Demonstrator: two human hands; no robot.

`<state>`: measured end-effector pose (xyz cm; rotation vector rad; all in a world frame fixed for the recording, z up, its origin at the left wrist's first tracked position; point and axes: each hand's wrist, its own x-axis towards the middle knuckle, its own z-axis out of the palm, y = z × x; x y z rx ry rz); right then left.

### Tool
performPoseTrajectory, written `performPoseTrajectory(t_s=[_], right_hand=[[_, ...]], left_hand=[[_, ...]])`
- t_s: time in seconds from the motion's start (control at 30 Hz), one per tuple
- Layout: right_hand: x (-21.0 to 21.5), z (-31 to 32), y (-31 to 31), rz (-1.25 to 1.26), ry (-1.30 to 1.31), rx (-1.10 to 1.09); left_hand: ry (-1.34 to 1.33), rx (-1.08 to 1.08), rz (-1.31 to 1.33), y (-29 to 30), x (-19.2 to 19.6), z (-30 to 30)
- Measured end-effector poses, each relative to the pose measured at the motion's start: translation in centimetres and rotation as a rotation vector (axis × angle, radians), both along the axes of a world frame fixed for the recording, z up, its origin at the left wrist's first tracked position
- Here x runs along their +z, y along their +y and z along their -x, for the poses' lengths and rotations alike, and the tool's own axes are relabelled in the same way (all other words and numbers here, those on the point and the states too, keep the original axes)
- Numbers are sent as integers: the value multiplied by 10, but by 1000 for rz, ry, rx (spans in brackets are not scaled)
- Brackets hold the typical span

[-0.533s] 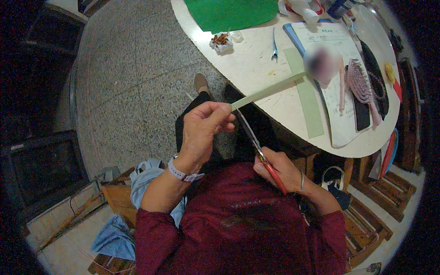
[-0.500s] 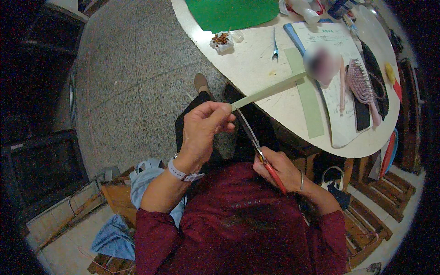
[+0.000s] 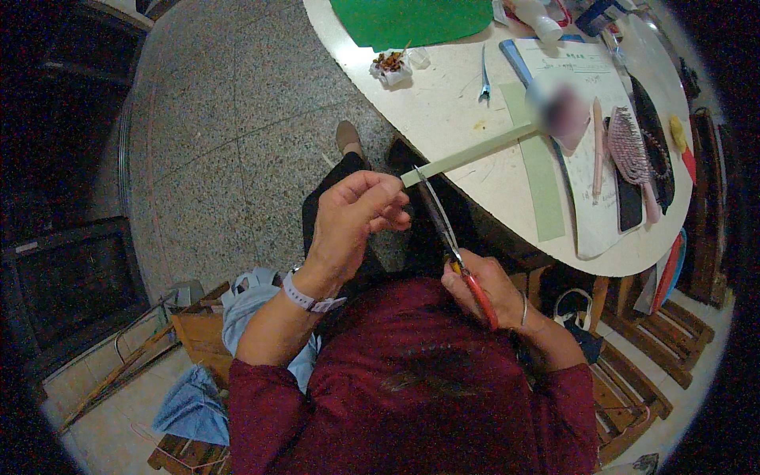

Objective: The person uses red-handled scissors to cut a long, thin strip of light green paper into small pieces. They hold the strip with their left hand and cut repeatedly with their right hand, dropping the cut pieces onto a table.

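The left hand (image 3: 352,218) pinches the near end of a long pale green paper strip (image 3: 471,154), fingers curled tight on it. The strip runs from that hand up over the edge of the white table (image 3: 443,103), its far end lying on the tabletop. The right hand (image 3: 491,289) grips red-handled scissors (image 3: 443,226); the blades are parted narrowly with their tips at the strip, just beside the left fingertips.

On the table beyond the strip lie a wider pale green strip (image 3: 542,186), a white printed sheet (image 3: 590,119) with a blurred patch on it, a pink pencil (image 3: 597,150) and a pink hairbrush (image 3: 629,154) over a dark flat object. Further along sit a green sheet (image 3: 412,20), a small paper wrapper holding brown bits (image 3: 390,65), a small metal tool (image 3: 484,79) and a white bottle (image 3: 542,20), cut off by the top edge. Things at the table's far rim are too bent and small to tell.

A maroon shirt (image 3: 427,396) hides the lap and most of the scissor handles. Left of it, blue cloth (image 3: 198,404) lies over wooden slats, and a dark screen (image 3: 71,285) stands on the speckled floor (image 3: 222,134).
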<state>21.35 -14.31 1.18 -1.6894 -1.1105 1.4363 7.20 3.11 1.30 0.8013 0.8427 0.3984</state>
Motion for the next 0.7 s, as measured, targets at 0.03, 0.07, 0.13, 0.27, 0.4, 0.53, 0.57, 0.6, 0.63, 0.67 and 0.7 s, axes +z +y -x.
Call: performPoseTrajectory(t_s=[0.03, 0.07, 0.13, 0.27, 0.4, 0.53, 0.57, 0.6, 0.63, 0.67, 0.7], right_hand=[[0, -1, 0, -6, 0, 11], [-1, -1, 0, -19, 15, 3], [-3, -1, -2, -44, 45, -13], [-6, 4, -4, -126, -63, -48], [-3, 1, -3, -14, -12, -33], [-10, 1, -6, -70, 10, -18], [-10, 0, -6, -65, -13, -1], [-10, -1, -5, -61, -37, 15], [-10, -1, -5, -56, -60, 32], [-10, -1, -5, -65, -51, 28], [-9, -1, -4, -73, -43, 24]], left_hand=[[13, -15, -21, 0, -3, 0], [25, -32, -41, 1, -4, 0], [33, -45, -57, 1, -4, -1], [8, -23, -44, 0, -9, 0], [-47, 0, 13, -1, -3, -3], [-63, -2, -12, -1, -7, -3], [-66, 8, -16, -1, -8, -3], [-65, 10, -20, -1, -9, -3], [-64, 11, -23, -1, -9, -2], [-63, 13, -27, -1, -9, -2], [-58, 14, -25, -2, -9, -2]])
